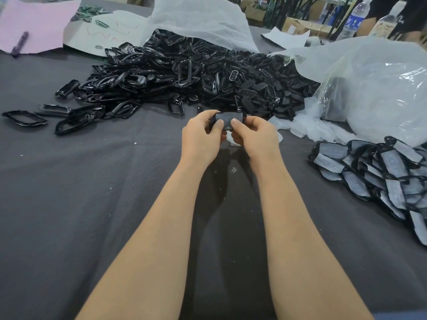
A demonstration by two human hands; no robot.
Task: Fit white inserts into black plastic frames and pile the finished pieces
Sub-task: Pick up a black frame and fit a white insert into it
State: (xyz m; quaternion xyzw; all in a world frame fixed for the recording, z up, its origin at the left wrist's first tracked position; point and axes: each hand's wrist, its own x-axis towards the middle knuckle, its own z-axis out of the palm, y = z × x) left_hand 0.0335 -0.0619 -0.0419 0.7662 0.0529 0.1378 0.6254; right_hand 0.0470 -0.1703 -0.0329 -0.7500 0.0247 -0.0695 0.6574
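Both my hands meet at the middle of the table around one black plastic frame (227, 120). My left hand (203, 136) grips its left end, thumb pressed on top. My right hand (254, 135) grips its right end, thumb also on the face. A bit of white insert (231, 138) peeks out below my fingers. Beyond my hands lies a big heap of loose black frames (184, 72). To the right sits a pile of finished pieces (381, 172), black rims with white faces.
A clear plastic bag (369, 88) bulges at the right, with white inserts (307, 128) spilling from it. Several stray frames (25, 117) lie at the left. Pink paper (41, 21) with a pen (20, 43) lies far left. Another person stands at the top right.
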